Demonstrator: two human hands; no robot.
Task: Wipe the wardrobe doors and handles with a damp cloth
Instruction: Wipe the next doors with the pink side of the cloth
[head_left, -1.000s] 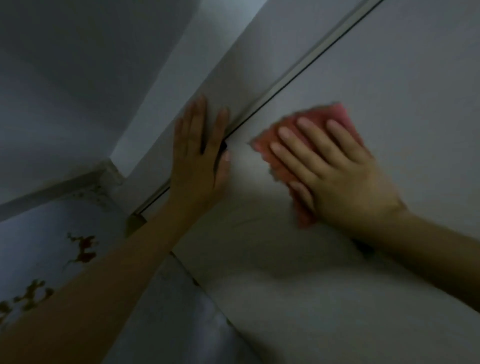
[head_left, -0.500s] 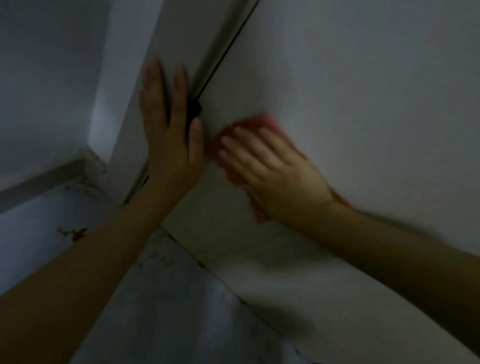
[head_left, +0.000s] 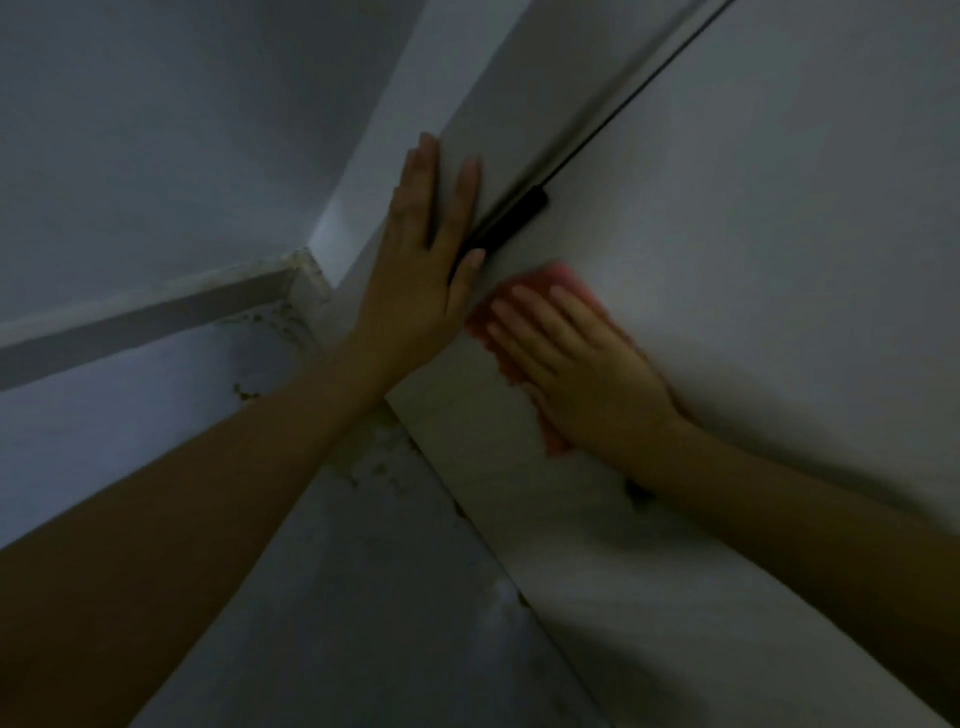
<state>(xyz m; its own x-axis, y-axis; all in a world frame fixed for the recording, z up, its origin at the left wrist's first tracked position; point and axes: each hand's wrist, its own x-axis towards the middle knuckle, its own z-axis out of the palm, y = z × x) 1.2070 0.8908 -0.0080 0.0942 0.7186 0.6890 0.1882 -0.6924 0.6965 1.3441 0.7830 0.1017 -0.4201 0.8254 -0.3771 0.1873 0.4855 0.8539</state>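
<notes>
The scene is dim. A pale wardrobe door (head_left: 753, 270) fills the right side, with a second door (head_left: 498, 98) to its left across a dark gap. A black handle (head_left: 511, 221) sits on the edge at that gap. My left hand (head_left: 421, 270) lies flat with straight fingers on the left door, its thumb touching the lower end of the handle. My right hand (head_left: 576, 358) presses a pink cloth (head_left: 550, 275) flat against the right door, just below the handle. Most of the cloth is hidden under my fingers and palm.
A wall (head_left: 156, 130) with a stained skirting board (head_left: 156, 317) runs at the left. The floor (head_left: 363, 597) lies below, speckled with marks near the wardrobe's bottom edge.
The cloth and my right hand slid left and down across the door toward the handle. The view shifted, and the handle now shows beside my left thumb.
</notes>
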